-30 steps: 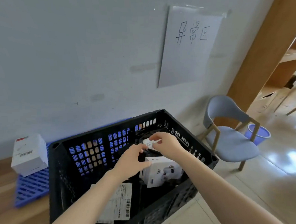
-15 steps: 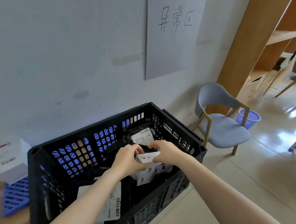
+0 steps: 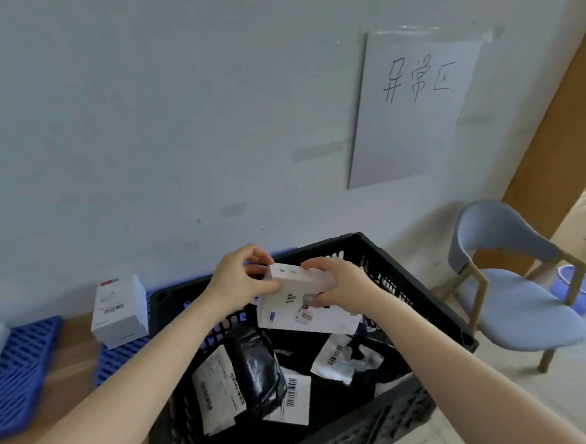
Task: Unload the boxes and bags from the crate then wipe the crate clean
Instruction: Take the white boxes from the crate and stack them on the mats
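Black plastic lattice crate (image 3: 399,417) fills the lower middle of the view, and above its far side two boxes are held stacked: a small white cardboard box (image 3: 300,276) sitting on a larger white printed box (image 3: 311,318). The left hand (image 3: 244,283) grasps the small box's end at nine o'clock, fingers curled behind it. The right hand (image 3: 340,287) clamps the three o'clock end, fingers over the small box and thumb pressed on the larger box's front. Below them, in the crate, lie crumpled black plastic bags (image 3: 255,364) with white barcode labels (image 3: 293,396). At nine o'clock from the crate another white carton (image 3: 118,309) stands on a blue plastic pallet (image 3: 19,369); at three o'clock stands a grey-blue chair (image 3: 526,303).
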